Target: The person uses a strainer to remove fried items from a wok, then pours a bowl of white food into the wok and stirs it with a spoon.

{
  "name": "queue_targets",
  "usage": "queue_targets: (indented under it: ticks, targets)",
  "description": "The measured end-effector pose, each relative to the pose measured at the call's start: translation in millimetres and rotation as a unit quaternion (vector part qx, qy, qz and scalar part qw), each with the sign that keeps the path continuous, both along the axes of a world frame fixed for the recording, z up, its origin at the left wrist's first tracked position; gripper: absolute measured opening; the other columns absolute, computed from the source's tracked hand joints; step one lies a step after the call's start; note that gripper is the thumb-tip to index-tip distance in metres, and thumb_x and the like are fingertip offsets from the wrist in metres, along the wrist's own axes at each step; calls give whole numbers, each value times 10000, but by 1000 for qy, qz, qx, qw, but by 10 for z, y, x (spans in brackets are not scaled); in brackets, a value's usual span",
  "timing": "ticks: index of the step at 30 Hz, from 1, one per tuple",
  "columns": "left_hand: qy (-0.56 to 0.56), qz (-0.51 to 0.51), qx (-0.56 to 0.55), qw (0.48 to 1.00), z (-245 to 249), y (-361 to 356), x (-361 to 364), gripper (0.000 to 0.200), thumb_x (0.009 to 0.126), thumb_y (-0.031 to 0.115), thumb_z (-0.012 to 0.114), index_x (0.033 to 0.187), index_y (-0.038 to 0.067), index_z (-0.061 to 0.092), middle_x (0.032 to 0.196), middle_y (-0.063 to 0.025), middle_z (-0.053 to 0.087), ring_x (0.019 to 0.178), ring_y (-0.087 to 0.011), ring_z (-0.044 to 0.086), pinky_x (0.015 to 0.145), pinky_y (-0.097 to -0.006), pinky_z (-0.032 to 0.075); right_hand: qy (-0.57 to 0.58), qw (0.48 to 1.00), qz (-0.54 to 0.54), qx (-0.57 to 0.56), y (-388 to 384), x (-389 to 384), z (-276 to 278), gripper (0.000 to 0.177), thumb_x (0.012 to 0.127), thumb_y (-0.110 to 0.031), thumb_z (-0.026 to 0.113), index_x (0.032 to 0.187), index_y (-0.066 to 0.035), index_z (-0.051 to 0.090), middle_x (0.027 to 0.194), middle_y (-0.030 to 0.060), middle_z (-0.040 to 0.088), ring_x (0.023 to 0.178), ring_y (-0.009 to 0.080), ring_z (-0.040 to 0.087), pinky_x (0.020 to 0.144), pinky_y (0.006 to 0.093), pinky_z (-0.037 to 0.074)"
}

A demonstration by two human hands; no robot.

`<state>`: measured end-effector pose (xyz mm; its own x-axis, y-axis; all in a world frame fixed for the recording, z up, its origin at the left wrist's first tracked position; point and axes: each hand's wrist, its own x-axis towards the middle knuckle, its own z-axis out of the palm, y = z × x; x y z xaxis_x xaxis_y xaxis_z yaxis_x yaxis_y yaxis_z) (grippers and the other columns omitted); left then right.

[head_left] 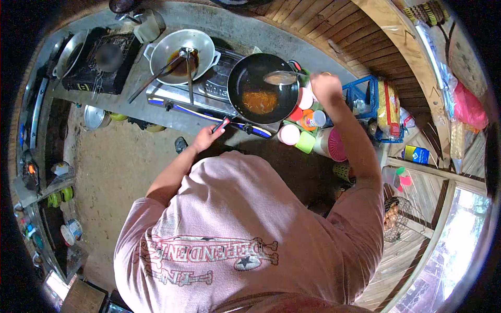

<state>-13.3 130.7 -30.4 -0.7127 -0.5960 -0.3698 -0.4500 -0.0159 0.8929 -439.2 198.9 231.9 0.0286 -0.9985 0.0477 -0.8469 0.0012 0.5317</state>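
A black wok (241, 78) sits on the right side of the gas stove (175, 103), with orange-brown liquid and thin shreds (260, 101) pooled inside. My left hand (206, 139) is closed around the wok's black and red handle (222, 124) at the near side. My right hand (326, 88) grips the handle of a metal cooking spoon (280, 78), whose broad oval head is over the wok's upper right part, above the liquid. Whether the spoon carries anything is hard to make out.
Left on the stove stands a silver two-handled pan (157, 52) with dark liquid and long-handled utensils. Tubs and jars, including a pink-lidded container (337, 144), crowd the wok's right. Beyond them sits a blue crate (365, 99). A black stove (99, 65) is at far left.
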Motion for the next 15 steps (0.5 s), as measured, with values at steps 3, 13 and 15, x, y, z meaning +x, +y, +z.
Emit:
queue_targets:
  ticks: [3, 13, 15]
  targets:
    - [7, 6, -22, 1000, 75, 26, -17, 429, 943, 472, 624, 867, 51, 598, 617, 7, 500, 570, -108, 465, 529, -329, 392, -10, 998, 25, 51, -189, -126, -46, 112, 771, -169, 608, 755, -100, 694, 692, 99, 686, 685, 265, 703, 585, 404, 536]
    - [-60, 15, -85, 994, 410, 88, -64, 494, 942, 507, 595, 918, 14, 618, 597, -103, 570, 548, -209, 544, 562, -393, 442, -142, 954, -172, 200, 278, -571, -1160, 182, 821, -179, 594, 876, -91, 744, 867, 184, 722, 808, 311, 718, 704, 416, 566]
    - [-69, 11, -116, 991, 586, 105, -49, 501, 938, 509, 594, 930, 10, 626, 610, -151, 590, 562, -270, 587, 577, -412, 457, -297, 922, -180, 171, 532, -413, -1375, 187, 870, -217, 598, 866, -89, 733, 775, 166, 709, 692, 264, 699, 616, 419, 530]
